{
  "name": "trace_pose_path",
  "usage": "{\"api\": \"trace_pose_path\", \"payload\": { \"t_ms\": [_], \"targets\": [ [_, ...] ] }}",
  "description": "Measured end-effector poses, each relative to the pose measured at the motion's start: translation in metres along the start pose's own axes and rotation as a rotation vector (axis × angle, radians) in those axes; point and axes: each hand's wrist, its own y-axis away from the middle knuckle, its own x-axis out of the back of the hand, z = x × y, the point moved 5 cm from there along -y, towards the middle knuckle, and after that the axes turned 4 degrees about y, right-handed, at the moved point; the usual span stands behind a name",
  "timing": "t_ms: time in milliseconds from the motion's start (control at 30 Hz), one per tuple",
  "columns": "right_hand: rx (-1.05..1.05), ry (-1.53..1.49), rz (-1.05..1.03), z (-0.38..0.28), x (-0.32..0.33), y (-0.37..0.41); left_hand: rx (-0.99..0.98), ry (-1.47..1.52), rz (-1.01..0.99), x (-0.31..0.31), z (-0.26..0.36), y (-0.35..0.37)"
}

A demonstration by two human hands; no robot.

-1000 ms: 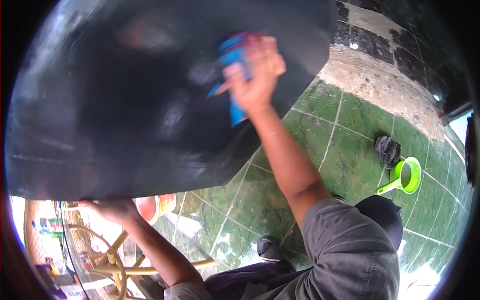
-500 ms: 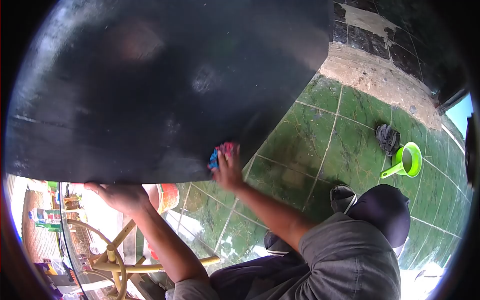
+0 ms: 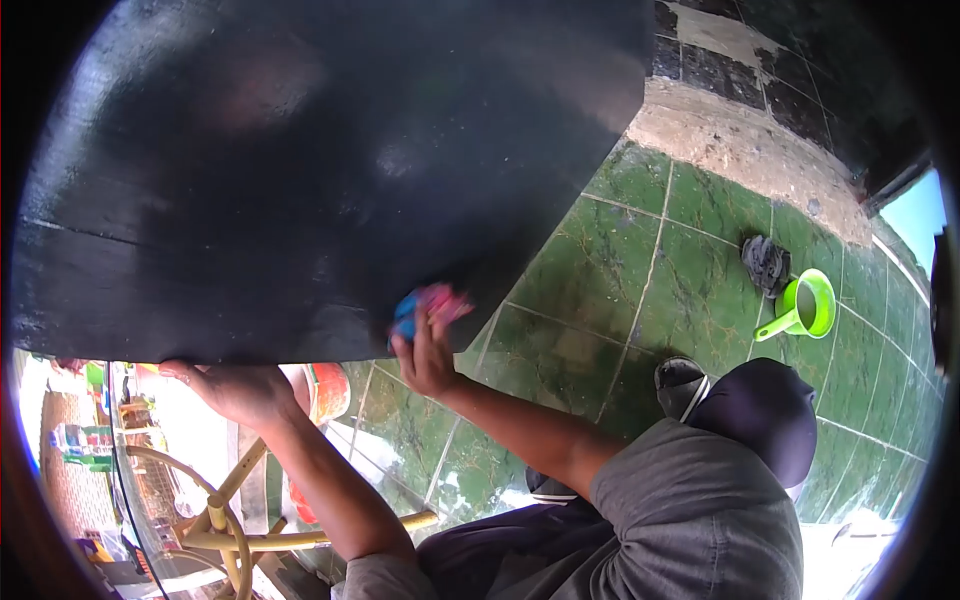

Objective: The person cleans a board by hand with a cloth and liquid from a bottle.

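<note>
A large black board [image 3: 250, 180] with a smooth, slightly shiny face fills the upper left of the view. My left hand [image 3: 235, 395] holds its lower edge, with the thumb along the rim and the other fingers hidden behind it. Near the board's lower right corner, my right hand [image 3: 428, 362] presses a crumpled pink and blue cloth [image 3: 437, 300] against the black surface. The fingers of that hand are closed on the cloth, which is slightly blurred.
On the green tiled floor [image 3: 590, 270] at the right lie a light-green dipper [image 3: 815, 303] and a dark crumpled rag [image 3: 766, 265]. A yellowish tube-like frame [image 3: 235, 520] stands at lower left, near a red bucket [image 3: 328, 390]. A raised concrete strip [image 3: 740, 145] borders the floor.
My right hand and the cloth have moved a little to the left across the board. My left hand stays at the lower edge. The whole view has shifted slightly.
</note>
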Motion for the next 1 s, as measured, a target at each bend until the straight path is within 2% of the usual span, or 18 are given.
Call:
{"api": "trace_pose_path", "payload": {
  "t_ms": [100,167,200,267,333,367,433,500,533,567,633,667,733,800,867,900,933,1000],
  "targets": [
    [-0.110,-0.109,0.116,0.050,0.029,-0.044,0.003,-0.028,0.020,-0.002,0.001,0.001],
    [-0.297,-0.172,0.511,0.124,0.039,-0.075,-0.025,-0.117,0.008,-0.012,0.004,0.008],
    [-0.330,-0.030,0.608,0.171,0.038,-0.085,-0.041,-0.157,0.008,-0.014,0.003,0.010],
    [-0.697,-0.172,0.645,0.255,0.051,-0.108,-0.054,-0.157,-0.003,-0.012,0.000,0.007],
    [-0.791,-0.157,0.685,0.292,0.049,-0.104,-0.069,-0.159,0.001,-0.012,-0.001,0.004],
    [-0.844,-0.147,0.703,0.304,0.041,-0.093,-0.070,-0.164,0.011,-0.013,-0.001,0.004],
    [-0.886,-0.609,0.862,0.319,-0.001,-0.054,-0.073,-0.174,0.027,-0.013,-0.002,0.004],
    [-1.270,-0.866,0.843,0.224,-0.005,-0.020,-0.069,-0.196,0.037,-0.010,-0.003,0.003],
    [-1.116,-0.820,1.052,0.254,-0.072,0.044,-0.060,-0.191,0.043,-0.008,-0.003,0.002],
    [-1.325,-0.858,0.899,0.250,-0.120,0.104,-0.053,-0.183,0.047,-0.007,-0.004,0.000],
    [-1.670,-0.928,0.621,0.230,-0.140,0.137,-0.033,-0.161,0.062,-0.009,-0.004,0.001],
    [-1.803,-0.967,0.498,0.213,-0.122,0.124,-0.024,-0.141,0.076,-0.013,-0.004,0.004],
    [-1.854,-0.919,0.390,0.215,-0.088,0.100,-0.017,-0.122,0.100,-0.012,-0.005,0.005],
    [-1.693,-0.771,0.435,0.265,-0.056,0.036,-0.025,-0.121,0.102,-0.010,-0.006,0.002],
    [-1.490,-0.576,0.626,0.320,-0.019,-0.016,-0.054,-0.160,0.088,-0.008,-0.007,0.000],
    [-1.361,-0.585,0.586,0.341,-0.005,-0.032,-0.072,-0.177,0.078,-0.008,-0.007,-0.002],
    [-1.227,-0.595,0.544,0.346,0.006,-0.047,-0.079,-0.173,0.070,-0.006,-0.007,-0.003],
    [-1.149,-0.341,0.601,0.321,0.002,-0.034,-0.088,-0.166,0.052,-0.001,-0.007,-0.006]
  ]
}}
